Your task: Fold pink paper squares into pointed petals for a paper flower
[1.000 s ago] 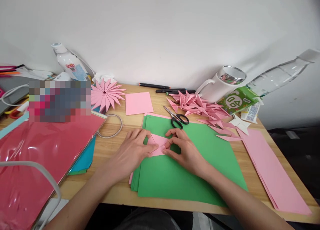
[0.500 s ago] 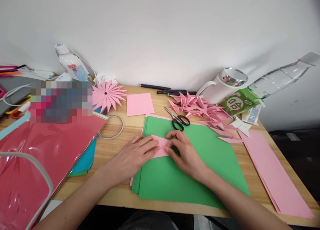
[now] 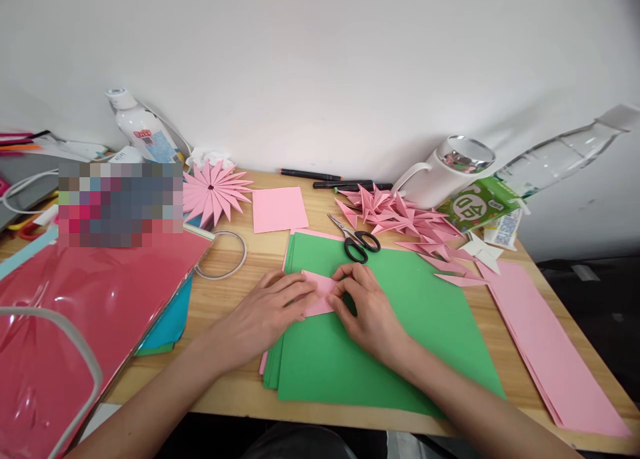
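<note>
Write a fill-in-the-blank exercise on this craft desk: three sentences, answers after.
1. The left hand presses and the right hand pinches a small folded ____ paper piece.
2. That piece lies on a stack of ____ sheets.
3. The scissors beyond the hands have ____ handles.

Missing words: pink; green; black.

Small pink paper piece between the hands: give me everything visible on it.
The pink paper piece is small, matte and thin, plain with no print. It lies flat on the green sheet stack, near the stack's far left corner. The left hand lies flat over its left end, and the right hand has curled fingertips on its right end. Only the middle strip shows, so I cannot make out any folds.
</note>
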